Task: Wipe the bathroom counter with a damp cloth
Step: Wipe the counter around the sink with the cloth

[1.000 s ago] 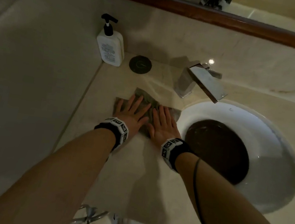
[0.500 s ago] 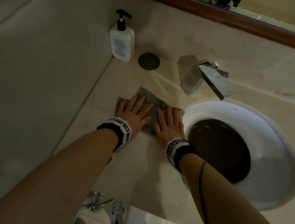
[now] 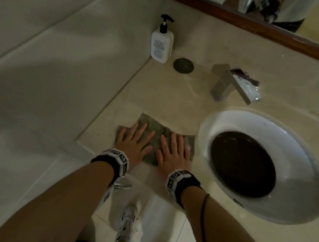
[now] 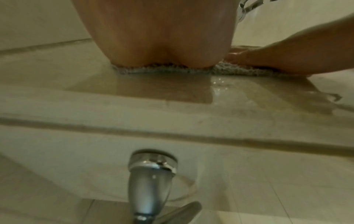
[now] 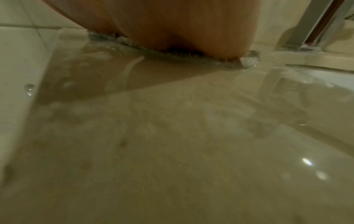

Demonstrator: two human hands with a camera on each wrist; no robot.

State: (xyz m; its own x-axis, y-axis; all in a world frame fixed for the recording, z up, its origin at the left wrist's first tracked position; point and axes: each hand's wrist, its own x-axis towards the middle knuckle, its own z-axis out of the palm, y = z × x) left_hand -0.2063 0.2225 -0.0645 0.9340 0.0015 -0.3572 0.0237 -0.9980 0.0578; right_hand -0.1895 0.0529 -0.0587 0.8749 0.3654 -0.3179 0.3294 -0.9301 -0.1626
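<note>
On the beige marble desk (image 3: 158, 92), left of the white oval basin (image 3: 287, 138), we had both hands laid flat on the grey-green woven cloth (image 3: 159, 133). Compared with a second before, the cloth and our hands had come back toward the front edge, well away from the white pump bottle (image 3: 161, 45) and the dark round drain cap (image 3: 183, 65) at the rear corner. We judged this as the pull half of a wiping stroke: the strip between the square chrome tap (image 3: 233, 84) and the front edge had been gone over, while the desk beyond the basin, on its right side, did not look touched yet.

Our left hand (image 3: 132, 143) lay with fingers straight and spread, palm pressing the left part of the cloth; it curled round nothing. Our right hand (image 3: 172, 153) lay the same way beside it, fingers extended, pressing the right part, whose edge reached nearly to the basin rim. The two hands sat close but apart, thumbs toward each other.

From the left wrist view the heel of the palm (image 4: 161, 45) bore down on the cloth's near hem (image 4: 164, 70), with a wet sheen and small droplets on the stone in front of it. The right wrist view showed a similar wet film and streaks by the hem (image 5: 172, 56), which suggested to us the cloth was leaving moisture as meant.
</note>
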